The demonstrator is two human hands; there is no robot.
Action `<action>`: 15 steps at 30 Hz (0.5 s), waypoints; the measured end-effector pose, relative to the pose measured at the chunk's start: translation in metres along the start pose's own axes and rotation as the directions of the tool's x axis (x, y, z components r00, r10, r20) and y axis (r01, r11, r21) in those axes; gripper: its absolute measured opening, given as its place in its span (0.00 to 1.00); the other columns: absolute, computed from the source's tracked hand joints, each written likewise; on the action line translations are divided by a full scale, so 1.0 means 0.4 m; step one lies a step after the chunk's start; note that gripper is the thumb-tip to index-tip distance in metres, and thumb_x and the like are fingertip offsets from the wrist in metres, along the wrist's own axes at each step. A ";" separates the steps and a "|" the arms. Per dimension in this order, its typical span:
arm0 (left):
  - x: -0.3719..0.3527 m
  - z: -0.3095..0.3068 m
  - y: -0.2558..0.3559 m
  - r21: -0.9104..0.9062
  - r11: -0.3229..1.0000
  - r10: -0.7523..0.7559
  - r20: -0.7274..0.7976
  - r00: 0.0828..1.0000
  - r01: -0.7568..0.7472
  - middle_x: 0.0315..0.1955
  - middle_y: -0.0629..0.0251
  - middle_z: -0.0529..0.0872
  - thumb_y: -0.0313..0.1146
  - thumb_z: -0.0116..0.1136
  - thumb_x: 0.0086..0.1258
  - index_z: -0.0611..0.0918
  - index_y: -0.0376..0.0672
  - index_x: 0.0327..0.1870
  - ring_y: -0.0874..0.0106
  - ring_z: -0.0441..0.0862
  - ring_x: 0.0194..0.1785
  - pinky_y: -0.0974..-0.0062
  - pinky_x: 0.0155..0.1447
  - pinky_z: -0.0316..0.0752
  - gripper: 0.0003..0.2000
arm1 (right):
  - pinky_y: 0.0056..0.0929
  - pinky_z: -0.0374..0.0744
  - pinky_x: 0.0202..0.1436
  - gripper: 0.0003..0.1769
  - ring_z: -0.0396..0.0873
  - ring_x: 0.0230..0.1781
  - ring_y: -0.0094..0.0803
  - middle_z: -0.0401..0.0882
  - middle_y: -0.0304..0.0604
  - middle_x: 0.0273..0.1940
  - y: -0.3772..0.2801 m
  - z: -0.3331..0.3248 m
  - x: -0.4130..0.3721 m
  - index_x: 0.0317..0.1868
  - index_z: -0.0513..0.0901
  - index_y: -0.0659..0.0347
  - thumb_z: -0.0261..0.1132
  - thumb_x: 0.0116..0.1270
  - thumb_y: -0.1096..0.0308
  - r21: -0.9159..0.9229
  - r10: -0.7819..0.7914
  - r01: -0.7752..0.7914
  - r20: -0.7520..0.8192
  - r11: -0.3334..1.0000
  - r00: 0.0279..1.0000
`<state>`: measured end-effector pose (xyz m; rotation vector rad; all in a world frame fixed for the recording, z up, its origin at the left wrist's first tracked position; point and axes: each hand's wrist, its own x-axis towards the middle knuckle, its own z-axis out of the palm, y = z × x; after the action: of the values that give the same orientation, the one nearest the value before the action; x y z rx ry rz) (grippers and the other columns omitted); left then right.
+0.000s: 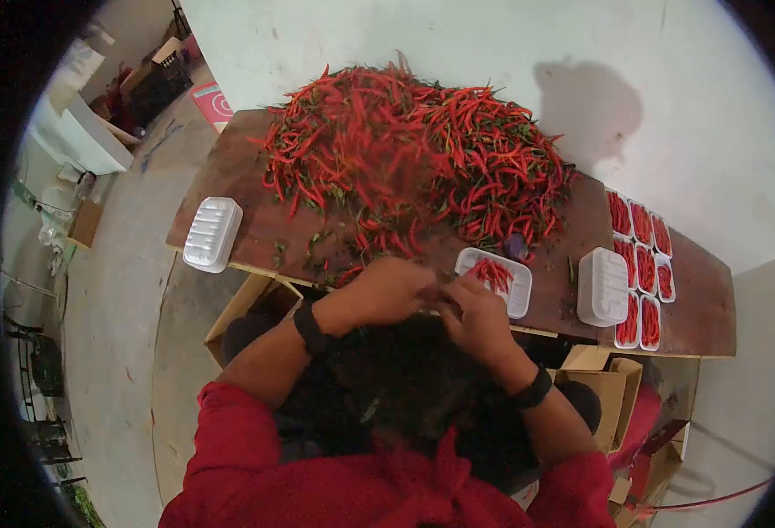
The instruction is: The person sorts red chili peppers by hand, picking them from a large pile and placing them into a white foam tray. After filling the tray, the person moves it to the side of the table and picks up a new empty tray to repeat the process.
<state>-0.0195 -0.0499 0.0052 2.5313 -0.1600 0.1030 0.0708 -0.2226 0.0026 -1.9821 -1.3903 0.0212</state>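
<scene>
My left hand (386,292) and my right hand (477,319) meet just in front of the table's near edge, fingers bent and pinched together. Whatever lies between the fingertips is too small and blurred to make out. Right behind my right hand, a white foam tray (519,301) holds a small bunch of red chili peppers (493,275). A large heap of red chilies (493,167) with green stems and leaves covers the back of the table, its middle part blurred. Below my hands is dark cloth on my lap.
Stacked white trays stand upside down at the left (213,231) and right (602,289). Several chili-filled trays (646,266) sit in rows on the right of the brown tabletop (704,299). An open cardboard box (614,387) stands below at right, another box (240,308) at left.
</scene>
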 end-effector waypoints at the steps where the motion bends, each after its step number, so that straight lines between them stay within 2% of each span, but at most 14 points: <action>1: -0.004 0.004 -0.001 -0.003 1.000 -0.001 -0.001 1.000 0.001 0.28 0.54 0.80 0.31 0.59 0.54 0.77 0.42 0.35 0.53 0.79 0.36 0.60 0.39 0.73 0.08 | 0.40 0.76 0.38 0.12 0.77 0.35 0.47 0.77 0.49 0.37 -0.011 -0.007 -0.001 0.43 0.79 0.57 0.64 0.56 0.69 -0.005 0.080 -0.080 0.127 0.997 0.989; 2: -0.007 0.008 -0.004 -0.013 1.000 0.014 0.007 1.000 -0.014 0.29 0.54 0.80 0.31 0.59 0.55 0.77 0.41 0.35 0.53 0.79 0.36 0.60 0.39 0.73 0.08 | 0.44 0.76 0.41 0.14 0.77 0.41 0.49 0.77 0.50 0.39 -0.018 -0.010 -0.003 0.46 0.79 0.54 0.62 0.59 0.65 -0.020 0.157 -0.157 0.251 0.987 0.955; 7: -0.017 0.011 -0.008 -0.045 0.999 0.022 0.003 1.000 -0.022 0.31 0.53 0.81 0.31 0.59 0.55 0.78 0.39 0.37 0.53 0.79 0.38 0.60 0.41 0.73 0.09 | 0.44 0.77 0.39 0.14 0.77 0.39 0.50 0.77 0.49 0.39 -0.023 -0.015 -0.007 0.46 0.79 0.53 0.62 0.59 0.64 0.013 0.116 -0.121 0.211 0.993 0.971; 9: -0.015 0.013 -0.014 -0.119 0.993 0.021 0.025 0.999 -0.017 0.34 0.53 0.82 0.31 0.59 0.56 0.80 0.39 0.39 0.53 0.80 0.40 0.61 0.44 0.74 0.11 | 0.45 0.77 0.39 0.14 0.77 0.38 0.50 0.77 0.49 0.39 -0.018 -0.018 -0.012 0.46 0.79 0.53 0.62 0.59 0.64 0.007 0.093 -0.097 0.199 0.995 0.976; 12: -0.015 0.014 -0.010 -0.163 0.986 -0.004 0.042 0.999 0.011 0.34 0.52 0.83 0.32 0.58 0.56 0.81 0.39 0.40 0.54 0.80 0.41 0.61 0.46 0.74 0.12 | 0.45 0.76 0.38 0.13 0.77 0.38 0.51 0.77 0.49 0.38 -0.008 -0.010 -0.020 0.45 0.79 0.54 0.62 0.59 0.64 -0.066 0.117 -0.104 0.227 0.992 0.967; 14: -0.014 0.014 -0.007 -0.162 0.987 0.000 0.040 0.999 0.007 0.34 0.53 0.83 0.32 0.58 0.56 0.81 0.39 0.39 0.55 0.80 0.41 0.61 0.46 0.74 0.11 | 0.42 0.76 0.35 0.07 0.78 0.33 0.48 0.76 0.46 0.34 -0.018 -0.012 -0.021 0.37 0.81 0.57 0.63 0.57 0.71 -0.137 0.123 -0.100 0.168 0.985 0.978; 15: -0.013 0.015 -0.005 -0.161 0.987 0.005 0.041 0.999 0.002 0.33 0.53 0.83 0.32 0.58 0.57 0.81 0.39 0.39 0.55 0.81 0.41 0.61 0.46 0.74 0.11 | 0.42 0.76 0.35 0.07 0.78 0.33 0.48 0.76 0.46 0.34 -0.017 -0.011 -0.024 0.37 0.81 0.57 0.63 0.57 0.71 -0.138 0.123 -0.101 0.167 0.985 0.978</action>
<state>-0.0241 -0.0515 -0.0014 2.3727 -0.1794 0.0373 0.0631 -0.2317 0.0061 -2.2092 -1.4181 0.1655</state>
